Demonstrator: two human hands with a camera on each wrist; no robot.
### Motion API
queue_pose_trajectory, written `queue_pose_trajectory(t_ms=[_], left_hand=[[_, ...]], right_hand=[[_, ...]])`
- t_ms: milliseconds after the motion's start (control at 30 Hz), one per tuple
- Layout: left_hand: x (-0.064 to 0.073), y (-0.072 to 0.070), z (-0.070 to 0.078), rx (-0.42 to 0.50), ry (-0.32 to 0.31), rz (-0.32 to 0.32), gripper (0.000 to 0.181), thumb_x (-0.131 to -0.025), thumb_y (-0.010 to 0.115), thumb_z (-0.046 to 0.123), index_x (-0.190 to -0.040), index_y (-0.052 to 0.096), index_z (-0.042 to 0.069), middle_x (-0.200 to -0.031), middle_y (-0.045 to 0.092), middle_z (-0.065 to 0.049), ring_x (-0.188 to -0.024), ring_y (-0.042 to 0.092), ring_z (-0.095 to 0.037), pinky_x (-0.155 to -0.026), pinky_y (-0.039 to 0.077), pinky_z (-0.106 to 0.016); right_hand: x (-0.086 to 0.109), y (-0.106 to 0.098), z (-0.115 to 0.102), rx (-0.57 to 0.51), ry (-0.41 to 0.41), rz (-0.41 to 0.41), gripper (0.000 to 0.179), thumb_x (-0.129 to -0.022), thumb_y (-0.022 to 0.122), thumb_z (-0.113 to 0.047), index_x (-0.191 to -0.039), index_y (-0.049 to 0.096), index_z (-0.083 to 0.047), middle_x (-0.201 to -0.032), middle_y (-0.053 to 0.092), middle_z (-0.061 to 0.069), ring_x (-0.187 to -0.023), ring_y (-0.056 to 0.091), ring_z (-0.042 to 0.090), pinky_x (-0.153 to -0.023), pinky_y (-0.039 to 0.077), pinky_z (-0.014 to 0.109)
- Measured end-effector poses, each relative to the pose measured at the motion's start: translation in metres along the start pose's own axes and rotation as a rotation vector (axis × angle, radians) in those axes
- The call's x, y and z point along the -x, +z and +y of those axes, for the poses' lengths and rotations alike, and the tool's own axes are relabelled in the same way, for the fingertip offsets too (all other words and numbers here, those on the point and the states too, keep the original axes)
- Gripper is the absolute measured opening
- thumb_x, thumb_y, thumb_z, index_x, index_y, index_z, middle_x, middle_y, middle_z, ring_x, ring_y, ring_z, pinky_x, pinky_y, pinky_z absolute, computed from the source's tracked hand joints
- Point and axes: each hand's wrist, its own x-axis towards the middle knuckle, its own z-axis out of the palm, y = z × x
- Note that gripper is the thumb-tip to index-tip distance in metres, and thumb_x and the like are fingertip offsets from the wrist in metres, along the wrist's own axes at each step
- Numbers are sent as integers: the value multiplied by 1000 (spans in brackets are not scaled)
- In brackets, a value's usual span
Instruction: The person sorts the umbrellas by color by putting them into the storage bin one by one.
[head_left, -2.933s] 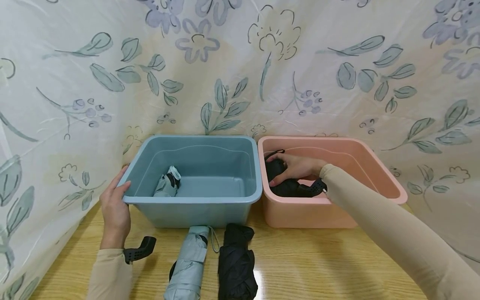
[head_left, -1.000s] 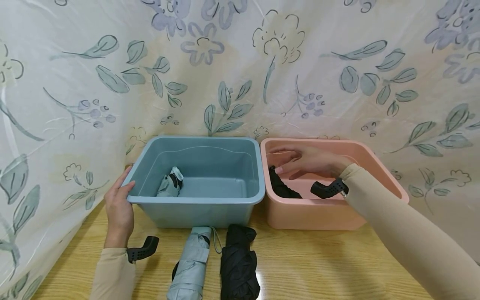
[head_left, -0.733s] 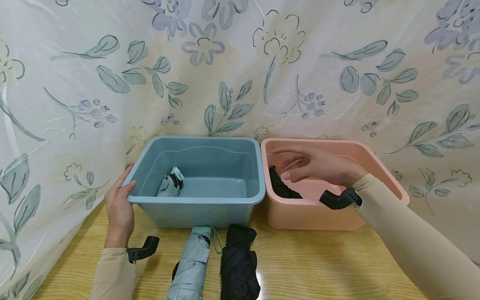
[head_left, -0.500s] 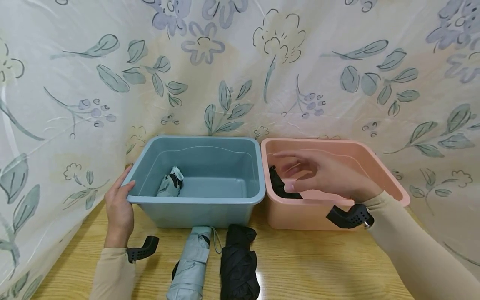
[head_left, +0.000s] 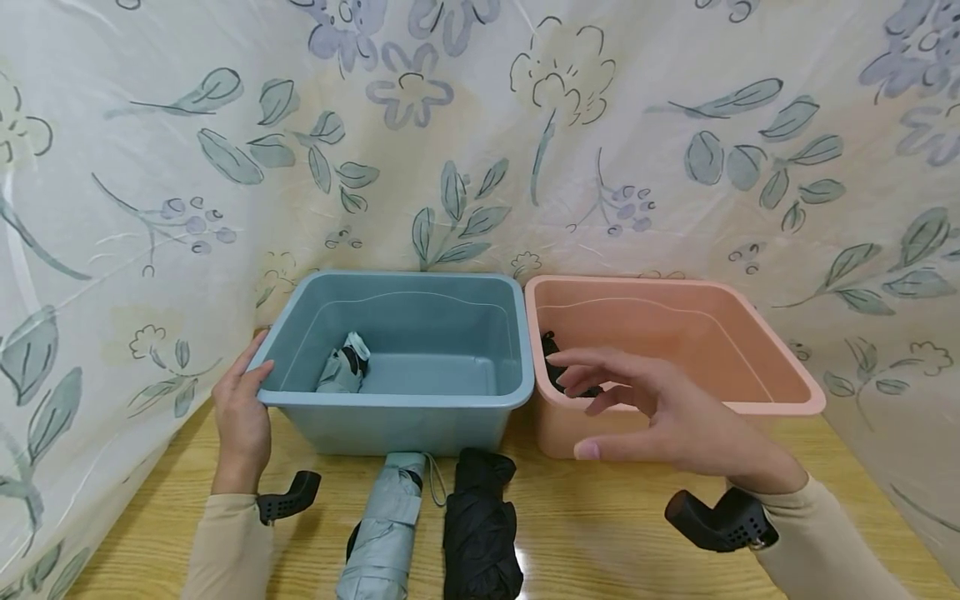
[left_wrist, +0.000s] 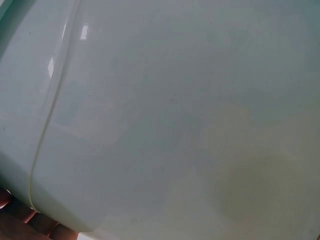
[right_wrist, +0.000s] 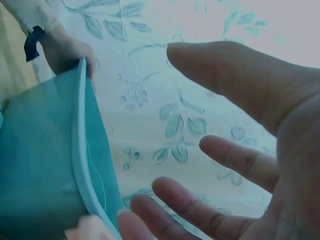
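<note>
My left hand (head_left: 242, 421) holds the blue plastic bin (head_left: 397, 400) at its left rim, thumb over the edge and fingers along the outer wall. In the left wrist view its fingers (left_wrist: 35, 223) show at the bottom corner against the bin's wall. My right hand (head_left: 667, 417) hovers before the front rim of the pink bin (head_left: 675, 408), fingers spread and nothing between them. Inside the pink bin, partly hidden by that hand, lies a folded black umbrella (head_left: 550, 343). A folded light-blue umbrella (head_left: 345, 371) leans inside the blue bin's left side.
On the wooden table (head_left: 600, 533), in front of the bins, lie another folded light-blue umbrella (head_left: 382, 525) and another folded black umbrella (head_left: 480, 525), side by side. The bins stand close together against a floral curtain (head_left: 450, 125).
My right hand has let go of the black umbrella in the pink bin, lifted out and drawn back toward me. The left hand has stayed on the blue bin's rim.
</note>
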Motion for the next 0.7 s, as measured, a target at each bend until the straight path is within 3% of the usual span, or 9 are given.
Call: queue_pose_trajectory(t_ms=[167,333,533,700], left_hand=[[0,1,-1,-10,6,13,49,-107,34,10,-155,43,7,-160,38,-10,-146,35,-24,-121,22,-43],[-1,0,0,-26,-1,7,49,-107,33,12,-155,42,9,-161,38,-8,-147,34,-24,-121,21,-44],[-1,1,0,-19,0,6,49,-107,34,11,-155,42,8,-161,37,-9,-147,34,-24,-121,21,-44],[-2,1,1,-16,-2,5,49,-107,34,11,-155,42,8,-161,37,-9,-147,34,-24,-121,22,-43]], right_hand=[[11,20,-3,-22,-40,-16,70,-85,83,-7,-147,52,-18,-127,62,2,-111,60,20,-88,55,33],[18,40,2,-67,22,-46,65,-88,81,-13,-147,52,-23,-125,61,0,-108,61,19,-89,54,33],[19,66,25,-158,9,-54,63,-89,79,-11,-146,54,-19,-125,61,4,-105,62,21,-86,55,34],[21,86,46,-204,56,-44,59,-90,79,-13,-144,55,-17,-121,61,4,-104,61,21,-85,56,36]])
